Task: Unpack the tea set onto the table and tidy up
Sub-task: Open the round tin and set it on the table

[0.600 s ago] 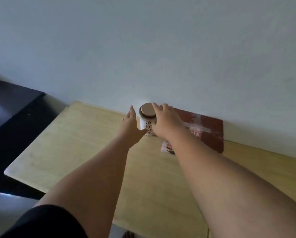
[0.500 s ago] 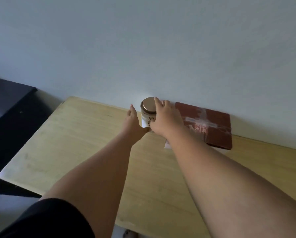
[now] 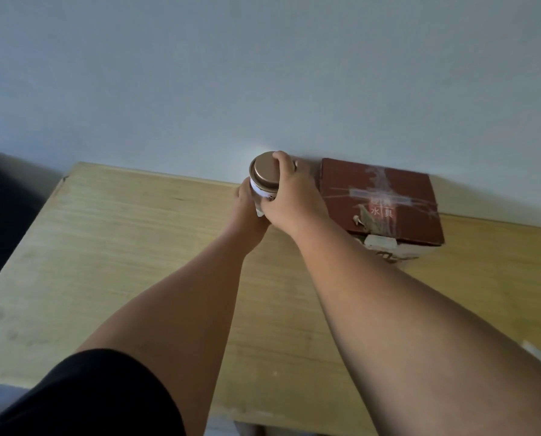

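Presently clasped between right hand (image 3: 289,196) and left hand (image 3: 247,206) at pale wooden table's (image 3: 137,247) far edge, white gold-lidded jar (image 3: 264,180); could tip against red taped cardboard box (image 3: 379,199) if jerked.

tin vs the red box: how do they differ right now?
The tin is a small white cylinder with a gold lid; the red box is broad, flat-topped and rectangular. The tin is gripped by the right hand, with the left hand at its base; the box is untouched. The box is taped shut. Both are at the wooden table's far edge by the wall.
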